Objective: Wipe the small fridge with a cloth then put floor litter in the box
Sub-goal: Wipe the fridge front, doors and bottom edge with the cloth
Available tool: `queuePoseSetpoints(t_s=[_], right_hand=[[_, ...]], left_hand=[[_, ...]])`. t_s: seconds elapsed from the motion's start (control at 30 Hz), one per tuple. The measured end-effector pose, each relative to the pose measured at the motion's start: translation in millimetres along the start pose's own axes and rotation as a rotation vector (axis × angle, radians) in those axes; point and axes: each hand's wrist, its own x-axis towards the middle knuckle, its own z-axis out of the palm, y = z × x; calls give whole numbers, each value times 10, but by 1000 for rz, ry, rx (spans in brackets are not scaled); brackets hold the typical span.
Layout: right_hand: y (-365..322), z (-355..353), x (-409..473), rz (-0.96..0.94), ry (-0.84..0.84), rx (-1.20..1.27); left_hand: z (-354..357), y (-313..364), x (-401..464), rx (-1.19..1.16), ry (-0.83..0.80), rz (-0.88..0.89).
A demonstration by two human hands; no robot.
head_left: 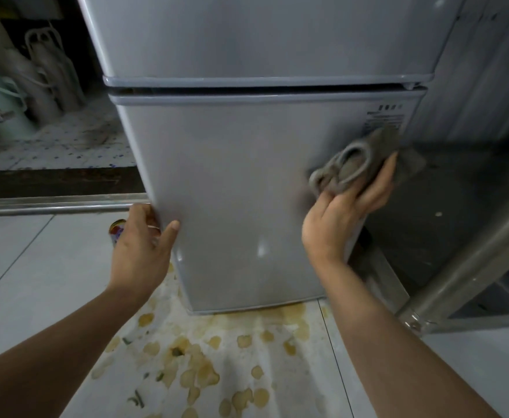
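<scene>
A: Head view. Any legible writing?

B: The small silver-grey two-door fridge (247, 164) fills the centre of the frame. A printed label (384, 117) sits at the upper right of its lower door; the text is too blurred to read. A colourful printed can (117, 232) shows at centre left, mostly hidden behind the left hand; its print is unreadable. The pale green bucket (2, 107) at upper left carries a mark, also illegible.

A: Hands?

B: The right hand (343, 212), right of centre, grips a bunched grey-brown cloth (365, 161) and presses it against the lower door's right edge, just below the label. The left hand (141, 248) clasps the lower door's left edge, thumb flat on the front, fingers wrapped round the side.

A: Surface and room?

B: White floor tiles (36, 267). A white floor mat (217, 357) blotched with yellowish stains lies at lower centre, with small green scraps (137, 399) on it. A metal threshold rail (51, 205) crosses centre left. White plastic containers (48, 70) stand at upper left.
</scene>
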Motion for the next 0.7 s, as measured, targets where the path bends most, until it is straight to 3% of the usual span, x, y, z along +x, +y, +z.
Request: queuePoseSetpoints(t_s=[0.13,0.2,0.4,0.5,0.57,0.7], right_hand=[[479,-166,-977,-331,-422,-72],[637,-197,-1217,-417,-524,-119],[261,26,-666,-696,-337,-59],[88,184,-549,-693,-233,-23],[159,175,-772,-733,-284,-78],[448,5,-1133,-1059,-560,-232]], left_hand=[[-7,-55,61,17,-19,24],[-15,-64,73,23,-36,31],[-41,-17,48,-48,-44,0],[-74,-43,42,-102,-85,-41],[-103,-127,-1,-131,-146,-79],[-150,-238,-96,-234,-320,-125]])
